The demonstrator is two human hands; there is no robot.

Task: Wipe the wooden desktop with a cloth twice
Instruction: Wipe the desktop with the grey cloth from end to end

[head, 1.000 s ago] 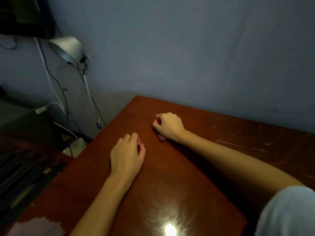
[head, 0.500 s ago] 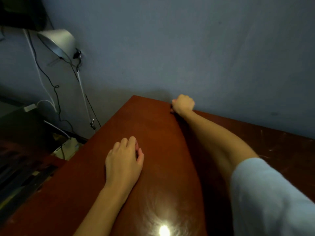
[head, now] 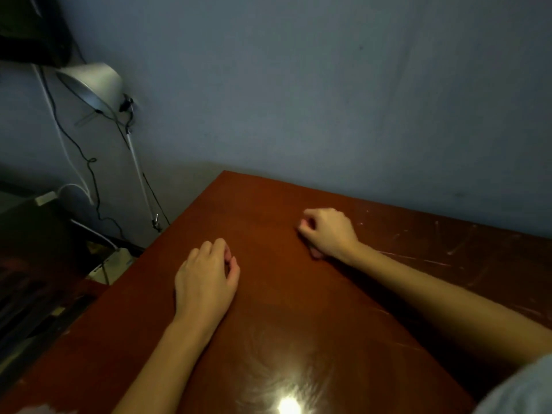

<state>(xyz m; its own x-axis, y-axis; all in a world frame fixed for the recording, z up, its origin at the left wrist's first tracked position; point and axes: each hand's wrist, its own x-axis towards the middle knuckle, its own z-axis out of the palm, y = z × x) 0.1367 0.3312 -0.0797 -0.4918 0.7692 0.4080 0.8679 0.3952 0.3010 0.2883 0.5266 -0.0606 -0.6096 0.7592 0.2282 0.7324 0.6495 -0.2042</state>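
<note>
Table: a reddish-brown wooden table [head: 283, 309] fills the lower part of the head view, its far edge against a blue-grey wall [head: 328, 85]; its right portion carries pale scratches, and a bright glare spot sits near the bottom edge.
Left hand: the left hand [head: 206, 279] rests palm down on the table near the left side, fingers curled loosely under and thumb beside them; nothing shows in its grip.
Right hand: the right hand [head: 328, 231] lies farther back and to the right, near the wall side, closed into a loose fist with knuckles up and fingertips tucked against the wood.
Cloth: a cloth cannot be made out with certainty; only a small pinkish bit shows under the heel of the right hand, too small and dim to tell what it is.
Arms: both forearms are bare and stretch from the bottom edge; a light sleeve [head: 519, 389] shows at the lower right corner.
Lamp: a white desk lamp [head: 92, 85] hangs tilted at upper left, its thin arm running down beside the table's left edge.
Cables: black and white cables [head: 89, 162] trail down the wall below the lamp.
</note>
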